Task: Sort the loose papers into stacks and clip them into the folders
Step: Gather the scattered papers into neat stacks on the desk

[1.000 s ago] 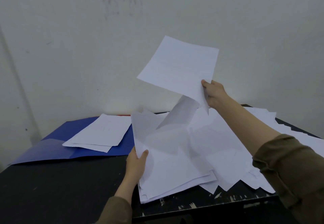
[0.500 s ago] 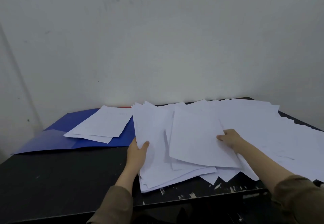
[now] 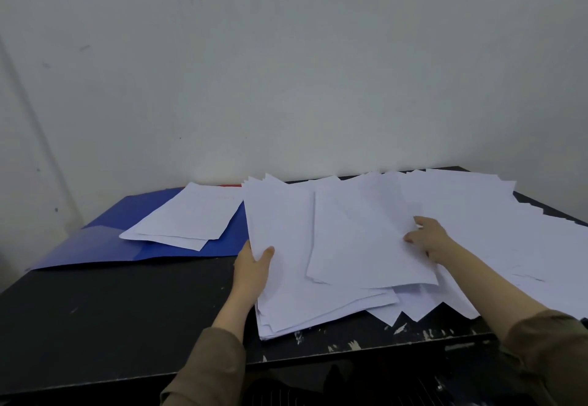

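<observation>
Left hand (image 3: 254, 270) is clamped on the left edge of the main stack (image 3: 292, 278): thumb on top, fingers hidden underneath. Looks like it's there to pin the stack so sheets added on top don't push it sideways.

Right hand (image 3: 428, 238) rests on the top sheet (image 3: 366, 240), which lies skewed across the stack, well off square. Fingers are spread and fairly straight, pressing down rather than pinching, as far as I can tell; the fingertips are blurred against the white paper. Probably sliding or squaring that sheet against the stack.

Loose papers (image 3: 509, 230) fan out to the right of and beyond the right hand, overlapping, with corners hanging past the near edge of the black table (image 3: 111, 310). That's the unsorted bulk.

To the left of the left hand, apart from it: an open blue folder (image 3: 89, 246) lying flat, with a small stack (image 3: 187, 218) of a few sheets sitting on it, not squared. A sliver of red shows behind it at the wall, maybe a second folder; can't confirm.

Judgement: still the sorting phase, early. No clip visible anywhere. Next move needs the skewed sheet aligned to the left-hand edge. Risk: the overhanging sheets slide off the table if the pile gets dragged.
</observation>
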